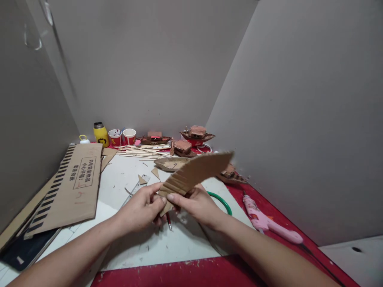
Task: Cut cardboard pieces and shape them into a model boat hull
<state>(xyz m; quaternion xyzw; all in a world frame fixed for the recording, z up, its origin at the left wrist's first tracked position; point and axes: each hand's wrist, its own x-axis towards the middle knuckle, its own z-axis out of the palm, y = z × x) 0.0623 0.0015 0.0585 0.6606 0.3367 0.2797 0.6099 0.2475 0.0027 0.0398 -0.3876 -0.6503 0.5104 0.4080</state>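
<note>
A curved, pointed piece of brown cardboard point(197, 171) is raised above the white work surface, its tip toward the upper right. Creases run across its lower left part. My left hand point(146, 203) pinches the near left end, fingers closed. My right hand point(197, 203) grips its lower edge, thumb on top and the other fingers hidden behind. Beneath the hands lies a dark red pen point(169, 221). Just behind the held piece sits a cardboard boat hull point(170, 164). A metal ruler point(131, 192) lies beside my left hand, with small cardboard scraps point(141, 180) near it.
A large printed cardboard sheet point(77, 183) lies at left. Behind are a yellow bottle point(101, 135), paper cups point(129, 137), wooden sticks point(143, 151) and several model boats point(197, 136). At right are a green ring-shaped handle point(223, 202) and a pink glue gun point(269, 223) with its cord.
</note>
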